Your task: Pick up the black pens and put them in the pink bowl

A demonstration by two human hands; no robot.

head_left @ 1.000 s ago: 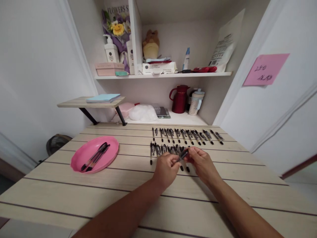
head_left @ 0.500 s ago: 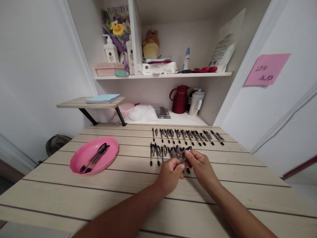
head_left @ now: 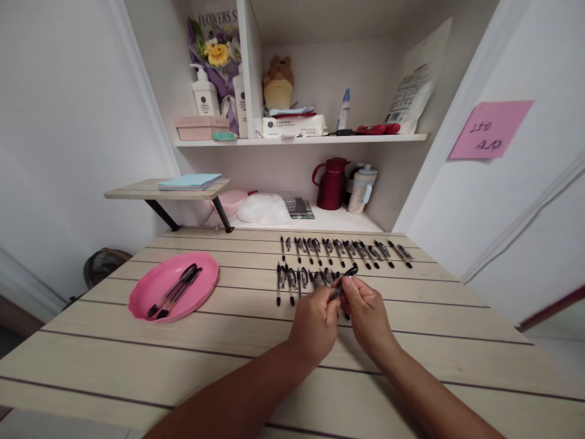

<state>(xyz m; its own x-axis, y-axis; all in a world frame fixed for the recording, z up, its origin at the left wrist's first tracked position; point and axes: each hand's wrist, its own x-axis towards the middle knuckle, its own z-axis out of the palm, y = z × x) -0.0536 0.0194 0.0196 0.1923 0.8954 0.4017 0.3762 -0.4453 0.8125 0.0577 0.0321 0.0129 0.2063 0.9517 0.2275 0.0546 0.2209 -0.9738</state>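
A black pen (head_left: 343,281) is held between both hands, tilted up to the right. My left hand (head_left: 316,317) is closed round its lower end, and my right hand (head_left: 365,308) pinches it near the black upper end. Just beyond my hands, several pens and separate caps lie on the wooden table (head_left: 228,360) in two rows. The far row (head_left: 342,253) shows fully; my hands partly hide the near row (head_left: 291,285). To the left, a pink plate (head_left: 205,274) holds several black pens (head_left: 176,291).
A small raised stand (head_left: 123,192) with blue paper (head_left: 192,181) is at the table's back left. Behind the table, the shelf bears a red jug (head_left: 332,186), a speckled cup (head_left: 361,192) and a white plastic bag (head_left: 262,209). A pink note (head_left: 491,129) sticks to the right wall.
My left hand has turned, its fingers now more curled under the pen. The pen has shifted slightly up and right and lies flatter.
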